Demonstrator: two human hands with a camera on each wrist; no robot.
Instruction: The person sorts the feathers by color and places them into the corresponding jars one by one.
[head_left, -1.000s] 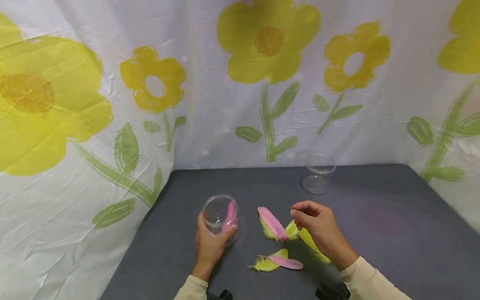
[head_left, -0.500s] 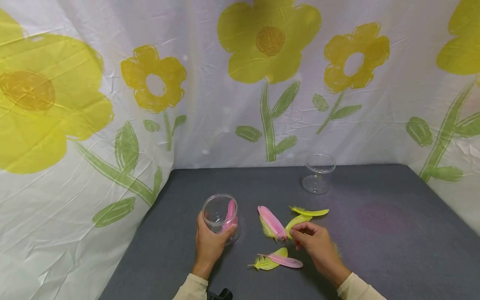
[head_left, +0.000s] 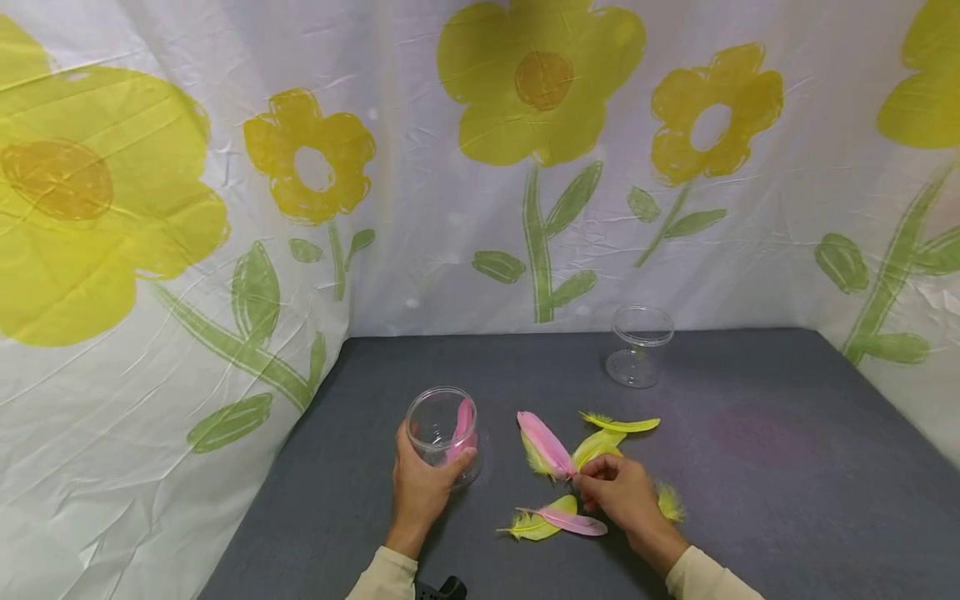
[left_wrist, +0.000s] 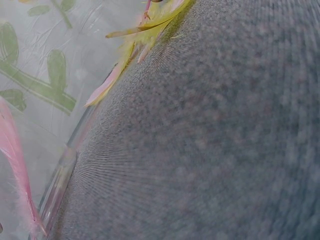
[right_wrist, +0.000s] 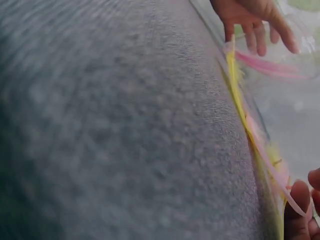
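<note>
My left hand (head_left: 423,496) grips a clear jar (head_left: 442,417), fingers and thumb around its side. Inside the jar stands a pink feather (head_left: 463,421). My right hand (head_left: 626,500) pinches the quill end of another pink feather (head_left: 543,443) between thumb and fingers. That feather overlaps a yellow feather (head_left: 532,458) beneath it. In the right wrist view its pale quill (right_wrist: 290,197) runs to the fingertips. Close by the right fingers is a yellow feather (head_left: 597,447), and one more yellow feather (head_left: 669,502) is partly hidden behind the hand.
A second clear jar (head_left: 637,354) stands at the back right of the dark table (head_left: 750,517). Another yellow feather (head_left: 626,425) lies behind the right hand. Nearer the front, a pink feather (head_left: 573,522) crosses a yellow one (head_left: 536,525). A flower-printed curtain (head_left: 420,208) surrounds the table.
My right hand has let go of a yellow feather at the back right, come down and left, and taken the pink feather's quill. The left hand keeps the jar in place.
</note>
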